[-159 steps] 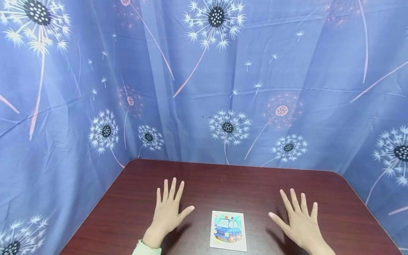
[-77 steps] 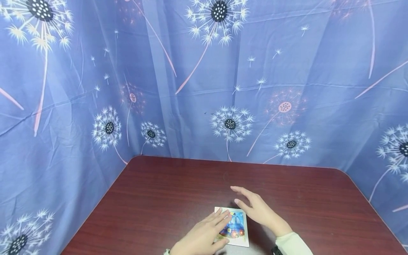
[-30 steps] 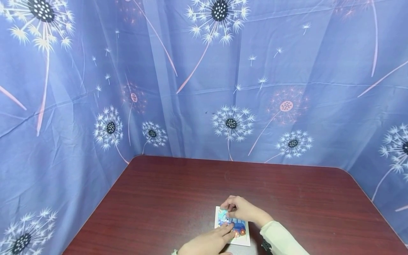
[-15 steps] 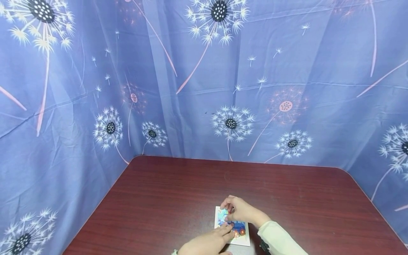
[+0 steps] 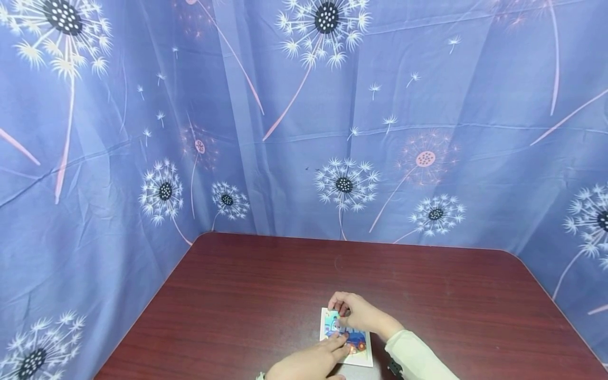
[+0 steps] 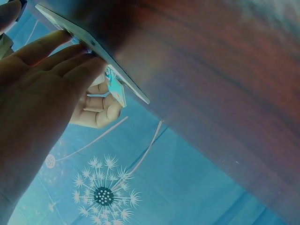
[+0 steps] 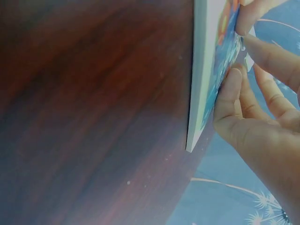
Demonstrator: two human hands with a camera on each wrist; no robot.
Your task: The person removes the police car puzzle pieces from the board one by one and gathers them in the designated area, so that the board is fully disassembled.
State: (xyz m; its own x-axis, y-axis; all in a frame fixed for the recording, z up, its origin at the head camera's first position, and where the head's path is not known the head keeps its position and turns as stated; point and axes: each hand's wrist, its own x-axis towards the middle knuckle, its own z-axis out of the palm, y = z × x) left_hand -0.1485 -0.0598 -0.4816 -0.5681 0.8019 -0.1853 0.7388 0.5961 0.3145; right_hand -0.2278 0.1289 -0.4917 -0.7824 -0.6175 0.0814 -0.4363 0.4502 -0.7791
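Note:
A square jigsaw puzzle [image 5: 358, 361] with a white border and a blue cartoon car lies flat on the dark red table. My left hand [image 5: 309, 361] rests its nearly straight fingers on the lower left of the picture. At the upper part, my right hand [image 5: 363, 315] has its thumb and fingers curled together. In the left wrist view, these fingers pinch a small turquoise puzzle piece [image 6: 116, 89], tilted up from the board [image 6: 133, 89]. From the right wrist, the thumb [image 7: 230, 86] is seen close to the picture. Fingers hide part of the car.
The wood-grain table [image 5: 266, 285] reaches back to a blue curtain [image 5: 285, 184] printed with dandelions, which also hangs at both sides. A pale grey patch [image 5: 358, 372] shows just in front of the puzzle.
Both hands came in from the sides of the puzzle, the left onto it and the right to its upper part. Over the last second they have hardly moved.

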